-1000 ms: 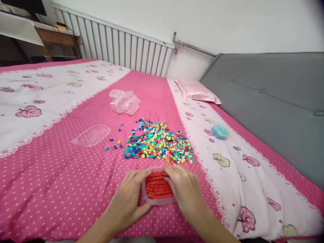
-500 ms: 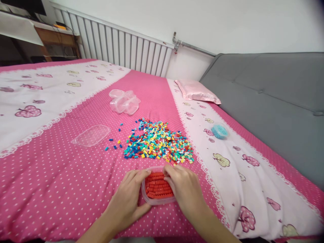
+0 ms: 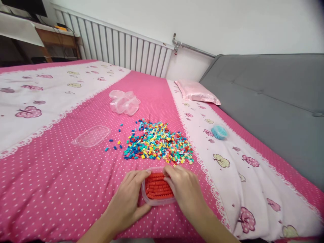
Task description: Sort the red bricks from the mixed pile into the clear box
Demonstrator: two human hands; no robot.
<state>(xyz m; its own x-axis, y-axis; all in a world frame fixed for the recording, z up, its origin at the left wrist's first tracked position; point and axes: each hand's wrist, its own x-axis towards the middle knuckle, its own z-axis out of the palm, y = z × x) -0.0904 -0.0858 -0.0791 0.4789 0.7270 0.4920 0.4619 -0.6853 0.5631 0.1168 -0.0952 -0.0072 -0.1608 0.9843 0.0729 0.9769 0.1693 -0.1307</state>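
A small clear plastic tub (image 3: 158,201) packed with red bricks (image 3: 158,186) sits on the pink dotted bedspread close to me. My left hand (image 3: 129,199) cups the tub's left wall, fingers curled against it. My right hand (image 3: 183,190) lies over the tub's right side, fingertips pressing on the red bricks. Just beyond the tub lies a heap of mixed coloured bricks (image 3: 158,143), with a few blue ones (image 3: 113,143) scattered to its left.
A clear lid (image 3: 91,136) lies flat to the left. Empty clear tubs (image 3: 124,102) are piled further back. A tub of light blue bricks (image 3: 219,131) stands at the right, near a pink pillow (image 3: 197,91) and a grey sofa back (image 3: 273,108). A radiator (image 3: 121,50) lines the wall.
My right hand's fingertips have shifted slightly on the red bricks. My left hand and the tub stay where they were.
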